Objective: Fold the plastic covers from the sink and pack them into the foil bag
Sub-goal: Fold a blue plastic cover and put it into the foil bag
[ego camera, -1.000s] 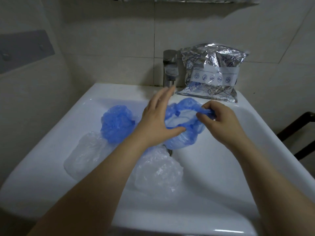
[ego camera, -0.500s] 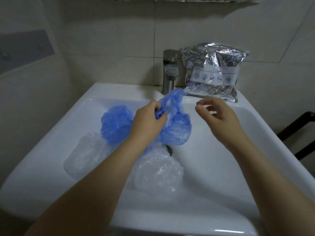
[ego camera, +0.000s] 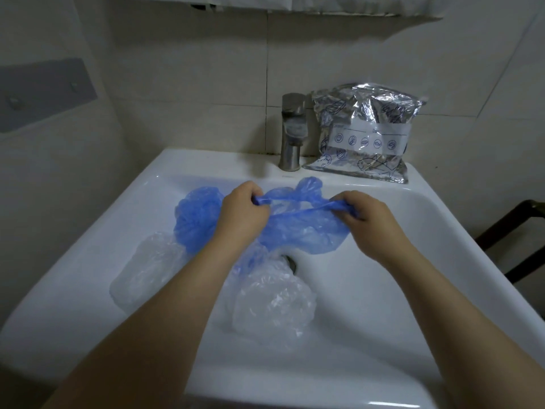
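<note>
Fingers of the left hand (ego camera: 241, 214) and right hand (ego camera: 365, 219) were curled, pinching opposite ends of the thin blue plastic cover's (ego camera: 306, 231) elastic rim, stretched taut above the white sink (ego camera: 383, 305) basin. An even pull would probably flatten it for a clean fold. The crinkled foil bag (ego camera: 365, 137) stood behind the sink, right of the tap.

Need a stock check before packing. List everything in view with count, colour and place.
blue covers: 2, blue; one stretched between the hands, one in the basin at left
clear covers: 2, clear; basin front, and left
foil bag: 1, silver; sink ledge, right of tap
tap: 1, steel; back of sink
sink: 1, white
left hand: grips cover's edge
right hand: grips cover's edge
</note>
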Available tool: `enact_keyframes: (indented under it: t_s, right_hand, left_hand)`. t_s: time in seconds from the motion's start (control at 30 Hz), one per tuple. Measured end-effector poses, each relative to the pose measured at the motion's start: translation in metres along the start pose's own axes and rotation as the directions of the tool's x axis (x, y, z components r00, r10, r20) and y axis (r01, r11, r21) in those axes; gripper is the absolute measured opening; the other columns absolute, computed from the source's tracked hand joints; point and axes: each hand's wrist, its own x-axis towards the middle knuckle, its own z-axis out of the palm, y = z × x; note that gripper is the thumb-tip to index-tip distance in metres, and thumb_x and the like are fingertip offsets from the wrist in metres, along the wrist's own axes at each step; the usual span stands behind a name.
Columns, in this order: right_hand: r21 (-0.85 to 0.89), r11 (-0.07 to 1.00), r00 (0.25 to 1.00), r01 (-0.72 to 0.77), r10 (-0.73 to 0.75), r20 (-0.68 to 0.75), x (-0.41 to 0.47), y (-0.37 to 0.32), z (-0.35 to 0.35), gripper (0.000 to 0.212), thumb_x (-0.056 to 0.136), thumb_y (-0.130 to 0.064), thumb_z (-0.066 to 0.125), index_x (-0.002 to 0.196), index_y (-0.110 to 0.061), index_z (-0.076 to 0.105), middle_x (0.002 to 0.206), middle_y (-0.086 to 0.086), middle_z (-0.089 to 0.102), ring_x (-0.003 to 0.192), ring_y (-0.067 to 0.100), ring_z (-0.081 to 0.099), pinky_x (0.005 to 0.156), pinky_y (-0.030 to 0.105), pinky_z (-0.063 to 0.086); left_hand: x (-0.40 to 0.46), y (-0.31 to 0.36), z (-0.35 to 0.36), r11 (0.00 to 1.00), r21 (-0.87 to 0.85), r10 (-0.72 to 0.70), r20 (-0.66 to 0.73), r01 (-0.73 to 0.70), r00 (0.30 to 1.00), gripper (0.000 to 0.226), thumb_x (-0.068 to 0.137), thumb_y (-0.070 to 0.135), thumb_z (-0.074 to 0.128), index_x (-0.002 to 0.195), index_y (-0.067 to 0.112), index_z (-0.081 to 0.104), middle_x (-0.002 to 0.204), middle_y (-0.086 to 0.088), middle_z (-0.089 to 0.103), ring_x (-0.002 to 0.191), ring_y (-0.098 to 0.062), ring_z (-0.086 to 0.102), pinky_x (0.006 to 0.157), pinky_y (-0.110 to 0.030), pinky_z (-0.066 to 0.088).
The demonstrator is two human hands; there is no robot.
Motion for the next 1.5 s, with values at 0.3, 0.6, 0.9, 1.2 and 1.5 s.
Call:
enact_keyframes:
  t_s: [0.3, 0.6, 0.9, 1.2, 1.5]
  right_hand:
    - [0.113, 0.975, 0.951, -0.191, 0.212, -0.223, 0.010, 0.025, -0.016, 0.037, 0.082, 0.003, 0.045, 0.109, -0.011, 0.067, 0.103, 0.012, 0.066, 0.090, 0.019, 0.054, 0.078, 0.028, 0.042]
    - [0.164, 0.958, 0.918, -0.235, 0.274, -0.286, 0.012, 0.029, -0.022, 0.023, 0.085, 0.000, 0.045, 0.090, -0.009, 0.066, 0.081, 0.012, 0.057, 0.077, 0.023, 0.048, 0.063, 0.029, 0.044]
    - [0.929, -0.046, 0.883, -0.368, 0.297, 0.364, 0.007, 0.005, -0.022, 0.034, 0.069, -0.010, 0.063, 0.102, -0.004, 0.059, 0.092, 0.012, 0.072, 0.079, 0.023, 0.071, 0.063, 0.037, 0.059]
    - [0.883, 0.025, 0.866, -0.469, 0.210, 0.454, 0.002, 0.007, -0.020, 0.021, 0.053, -0.019, 0.069, 0.072, -0.009, 0.071, 0.079, 0.007, 0.069, 0.069, 0.019, 0.067, 0.066, 0.028, 0.057]
    - [0.623, 0.604, 0.865, -0.498, 0.399, 0.304, -0.004, 0.002, -0.004, 0.019, 0.085, 0.009, 0.052, 0.088, -0.007, 0.062, 0.077, 0.007, 0.067, 0.068, 0.018, 0.064, 0.063, 0.024, 0.054]
  left_hand:
    - [-0.002, -0.001, 0.003, 0.982, -0.031, 0.185, 0.290, -0.184, 0.939, 0.019, 0.078, 0.016, 0.073, 0.085, 0.020, 0.056, 0.066, 0.004, 0.046, 0.063, -0.014, 0.042, 0.052, -0.013, 0.033]
    - [0.011, -0.002, -0.003, 0.516, -0.784, -0.250, 0.248, 0.346, 0.936, 0.020, 0.098, 0.012, 0.043, 0.081, 0.020, 0.049, 0.077, -0.001, 0.057, 0.072, -0.016, 0.055, 0.073, -0.031, 0.046]
    - [0.009, 0.006, -0.009, 0.095, -0.842, -0.285, 0.488, 0.531, 0.825, 0.031, 0.099, 0.022, 0.041, 0.075, 0.010, 0.056, 0.051, 0.000, 0.064, 0.043, -0.008, 0.061, 0.039, -0.016, 0.047]
    - [0.001, 0.014, -0.013, 0.075, -0.870, -0.184, 0.468, 0.487, 0.864, 0.049, 0.094, 0.030, 0.040, 0.058, 0.015, 0.070, 0.062, 0.001, 0.069, 0.055, -0.013, 0.067, 0.051, -0.017, 0.052]
    - [-0.002, 0.013, -0.003, 0.356, -0.870, -0.025, 0.355, 0.340, 0.935, 0.039, 0.087, 0.005, 0.054, 0.125, 0.013, 0.052, 0.107, -0.007, 0.066, 0.084, -0.015, 0.066, 0.072, -0.027, 0.057]
